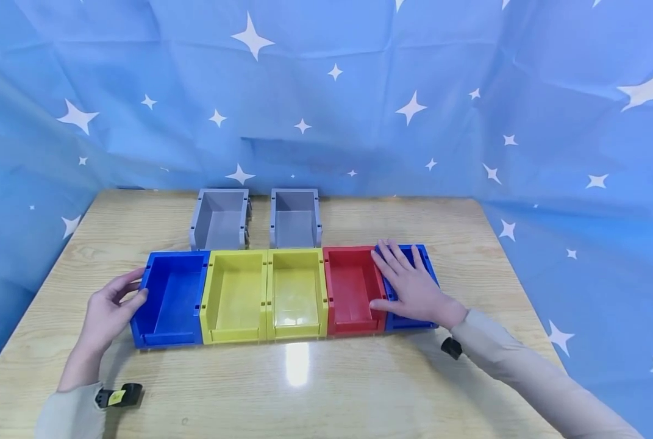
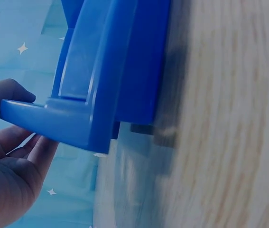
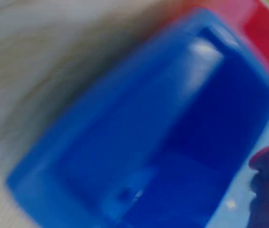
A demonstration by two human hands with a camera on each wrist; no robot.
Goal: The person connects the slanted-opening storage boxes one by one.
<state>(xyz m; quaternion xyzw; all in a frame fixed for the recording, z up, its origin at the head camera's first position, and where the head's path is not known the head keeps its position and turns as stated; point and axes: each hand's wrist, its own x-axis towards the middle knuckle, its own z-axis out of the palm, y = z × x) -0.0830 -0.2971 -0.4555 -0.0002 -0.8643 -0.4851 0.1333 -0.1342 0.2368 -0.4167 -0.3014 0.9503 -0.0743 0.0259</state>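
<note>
Five open-front plastic bins form a row: a blue bin (image 1: 179,296) at the left end, two yellow bins (image 1: 237,292) (image 1: 296,289), a red bin (image 1: 350,286), and another blue bin (image 1: 430,263) at the right end. My left hand (image 1: 109,314) grips the left blue bin's outer side; in the left wrist view its thumb lies over the rim (image 2: 44,118) with fingers beneath. My right hand (image 1: 411,289) spreads over the right blue bin, fingers straight, thumb reaching across to the red bin's edge. The right wrist view is blurred.
Two grey bins (image 1: 222,219) (image 1: 296,219) stand behind the row, at the left blue-yellow and yellow side. The wooden table (image 1: 222,390) ends at a blue star-patterned cloth (image 1: 326,110) at the back and sides.
</note>
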